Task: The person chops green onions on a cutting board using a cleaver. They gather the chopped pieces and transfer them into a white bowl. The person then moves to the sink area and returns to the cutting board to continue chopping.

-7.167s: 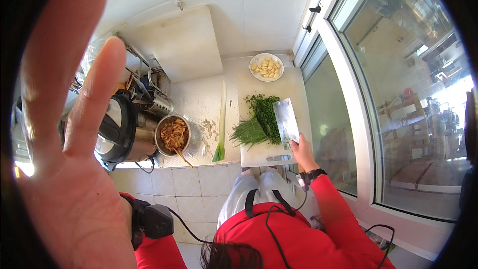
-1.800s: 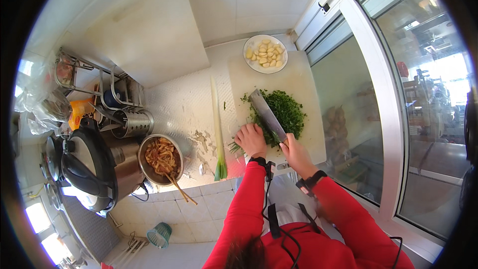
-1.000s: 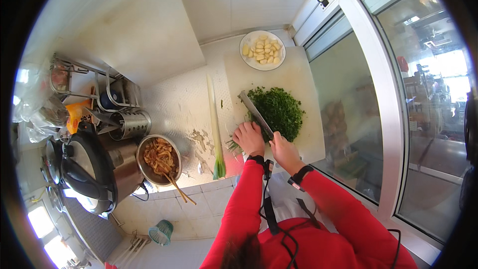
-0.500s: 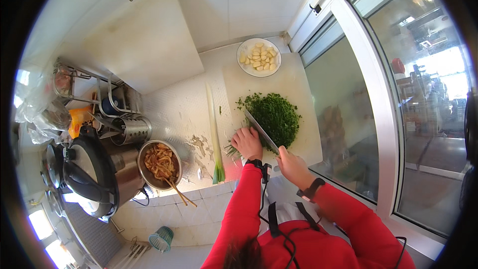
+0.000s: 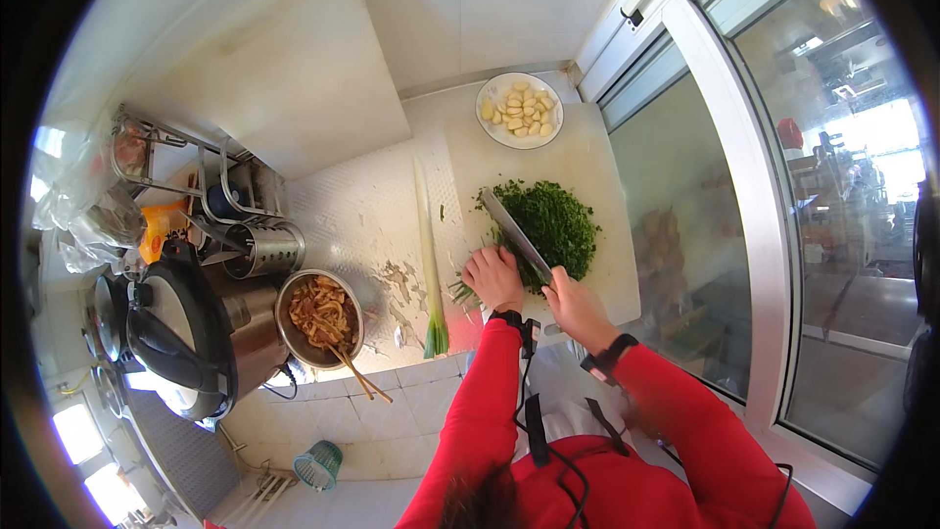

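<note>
On the white cutting board (image 5: 615, 279) lies a wide heap of finely chopped dark greens (image 5: 560, 233). My right hand (image 5: 580, 312) is wrapped round the handle of a kitchen knife (image 5: 515, 235). Its blade slants up and to the left along the heap's left side. My left hand (image 5: 493, 280) is closed just left of the blade, holding down a bunch of green stems (image 5: 463, 290) whose ends stick out past the fingers. Most of that bunch is hidden under the palm. A long leek-like stalk (image 5: 428, 245) lies left of the board.
A plate of peeled garlic cloves (image 5: 520, 111) sits at the board's far end. Leftward are a steel bowl (image 5: 354, 343) of brownish food with chopsticks (image 5: 360, 374), a pressure cooker (image 5: 250, 333) and a perforated steel holder (image 5: 279, 249). A framed glass window (image 5: 690, 225) borders the right.
The knife blade has tilted, showing more of its flat side. Both hands stay close to the same places on the board. The whole view has shifted slightly.
</note>
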The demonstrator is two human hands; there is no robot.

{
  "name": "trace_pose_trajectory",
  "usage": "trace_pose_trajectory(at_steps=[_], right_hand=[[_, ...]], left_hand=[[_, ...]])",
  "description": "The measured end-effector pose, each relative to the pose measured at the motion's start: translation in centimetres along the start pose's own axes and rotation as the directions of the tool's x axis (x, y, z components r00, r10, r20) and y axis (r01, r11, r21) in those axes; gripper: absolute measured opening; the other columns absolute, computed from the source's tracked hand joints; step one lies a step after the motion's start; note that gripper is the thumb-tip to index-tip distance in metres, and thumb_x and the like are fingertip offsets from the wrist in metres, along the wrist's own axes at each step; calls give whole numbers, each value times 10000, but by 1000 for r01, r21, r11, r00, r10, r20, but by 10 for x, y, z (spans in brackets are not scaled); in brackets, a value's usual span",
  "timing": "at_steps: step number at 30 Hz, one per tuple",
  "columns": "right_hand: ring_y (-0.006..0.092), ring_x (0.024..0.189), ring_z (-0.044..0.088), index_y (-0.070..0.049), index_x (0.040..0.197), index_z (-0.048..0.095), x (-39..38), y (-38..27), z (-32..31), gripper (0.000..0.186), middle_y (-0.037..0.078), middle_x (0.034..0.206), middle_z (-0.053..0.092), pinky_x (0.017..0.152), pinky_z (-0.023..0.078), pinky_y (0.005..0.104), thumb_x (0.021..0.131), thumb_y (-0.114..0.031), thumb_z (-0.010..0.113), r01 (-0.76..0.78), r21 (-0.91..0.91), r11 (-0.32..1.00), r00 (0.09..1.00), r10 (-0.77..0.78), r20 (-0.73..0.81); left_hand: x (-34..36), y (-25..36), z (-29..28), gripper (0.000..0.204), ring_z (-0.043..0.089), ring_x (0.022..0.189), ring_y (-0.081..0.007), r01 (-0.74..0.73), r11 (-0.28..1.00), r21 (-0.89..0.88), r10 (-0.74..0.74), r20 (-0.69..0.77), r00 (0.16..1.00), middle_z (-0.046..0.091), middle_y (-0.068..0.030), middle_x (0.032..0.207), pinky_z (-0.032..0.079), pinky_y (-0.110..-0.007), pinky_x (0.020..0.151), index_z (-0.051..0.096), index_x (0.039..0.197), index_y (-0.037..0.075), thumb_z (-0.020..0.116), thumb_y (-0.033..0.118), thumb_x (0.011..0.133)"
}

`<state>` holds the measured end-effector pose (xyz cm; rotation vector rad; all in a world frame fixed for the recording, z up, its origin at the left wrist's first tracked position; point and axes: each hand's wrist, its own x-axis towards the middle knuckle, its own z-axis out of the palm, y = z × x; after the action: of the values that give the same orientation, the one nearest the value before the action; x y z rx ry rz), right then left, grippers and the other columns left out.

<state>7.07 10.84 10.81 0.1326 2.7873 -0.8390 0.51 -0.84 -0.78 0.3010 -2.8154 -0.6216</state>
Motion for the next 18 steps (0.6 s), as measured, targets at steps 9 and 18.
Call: trace_pose_trajectory(at_steps=[9,18], right_hand=[[449,718,655,-67,1050,437,-27,-10,-12,202,200,785,659,608,499,569,991,-219,556,-42,-78,996,991,52,123],[447,725,643,-57,1034,432,20,-2,42,219,192,828,653,596,500,548,990,-217,574,-1,-51,999,999,-2,-51]], left_hand=[[0,-1,1,168,560,961,-293,-11,1000,16,11,-6,1000,586,-79,925,391,-463,958,586,908,111,597,275,942],[0,-4,0,153,557,976,-299,-38,999,-1,38,7,999,595,-78,957,389,-466,974,596,943,113,586,265,950]])
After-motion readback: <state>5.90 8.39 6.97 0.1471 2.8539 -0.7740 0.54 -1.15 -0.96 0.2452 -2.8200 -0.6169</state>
